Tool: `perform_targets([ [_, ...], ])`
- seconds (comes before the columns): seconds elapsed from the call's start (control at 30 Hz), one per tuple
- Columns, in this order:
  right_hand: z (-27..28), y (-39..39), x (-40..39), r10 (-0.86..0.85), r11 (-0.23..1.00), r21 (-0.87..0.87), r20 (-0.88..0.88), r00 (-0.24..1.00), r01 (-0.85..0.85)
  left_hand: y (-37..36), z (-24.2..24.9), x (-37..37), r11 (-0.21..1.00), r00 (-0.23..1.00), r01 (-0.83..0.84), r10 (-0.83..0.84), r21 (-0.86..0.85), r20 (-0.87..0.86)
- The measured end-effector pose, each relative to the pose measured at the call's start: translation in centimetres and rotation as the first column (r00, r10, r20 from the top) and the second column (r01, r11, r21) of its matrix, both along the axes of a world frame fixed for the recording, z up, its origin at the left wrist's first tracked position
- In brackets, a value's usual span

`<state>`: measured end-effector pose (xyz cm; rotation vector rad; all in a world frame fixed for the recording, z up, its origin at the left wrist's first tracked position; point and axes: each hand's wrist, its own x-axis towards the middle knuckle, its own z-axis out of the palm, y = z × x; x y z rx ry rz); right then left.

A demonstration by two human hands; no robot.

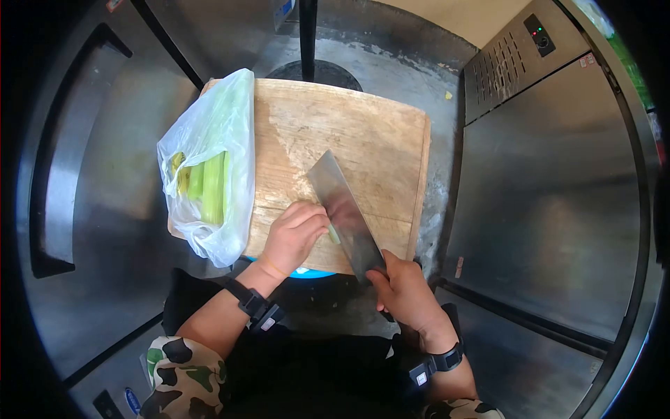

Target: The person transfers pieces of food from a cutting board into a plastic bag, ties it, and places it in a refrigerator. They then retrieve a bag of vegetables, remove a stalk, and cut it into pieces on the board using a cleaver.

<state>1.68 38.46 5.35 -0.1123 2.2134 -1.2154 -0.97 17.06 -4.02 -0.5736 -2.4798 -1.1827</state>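
A wide cleaver [343,209] is in my right hand [405,290], which is wrapped round its handle; the blade slants up and left over the wooden board [342,126]. Against the blade's left side, my left hand [296,234] has its fingers curled on a small pale green piece [333,234], mostly hidden by the fingers and the blade. To the left of my left hand, a translucent plastic bag [237,133] lies on the board with thick green stalks [213,188] showing inside.
Steel cabinets stand at the left [132,174] and right [544,202]. A black post [308,42] on a round base rises behind the board. Part of a blue container [312,274] shows under the board's near edge.
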Motion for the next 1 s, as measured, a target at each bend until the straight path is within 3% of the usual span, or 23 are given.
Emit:
perform_targets([
  [0.43, -0.9, -1.0, -0.7, -0.008, 1.000, -0.020, 0.020, 1.000, 0.008, 0.0, 0.1, 0.1, 1.000, 1.000, 0.006, -0.006, -0.027, 0.002],
  [0.67, -2.8, -2.8, -1.0, -0.060, 0.998, -0.029, -0.091, 0.994, 0.057, 0.0, 0.3, 0.2, 0.999, 1.000, 0.021, -0.021, -0.027, 0.005],
  [0.83, -3.0, -3.3, -1.8, -0.103, 0.994, -0.043, -0.126, 0.987, 0.099, 0.0, 0.8, 0.2, 0.991, 0.999, 0.031, -0.036, -0.130, -0.030],
  [0.93, -3.9, -1.9, -1.8, -0.022, 0.998, 0.043, -0.317, 0.948, 0.037, -0.1, 2.0, 0.1, 0.979, 0.999, 0.035, -0.042, -0.199, -0.034],
  [1.0, -0.9, -1.4, -2.1, -0.175, 0.982, -0.061, 0.023, 0.984, 0.177, -0.8, 1.7, 0.2, 0.970, 0.999, 0.041, -0.033, -0.238, 0.036],
])
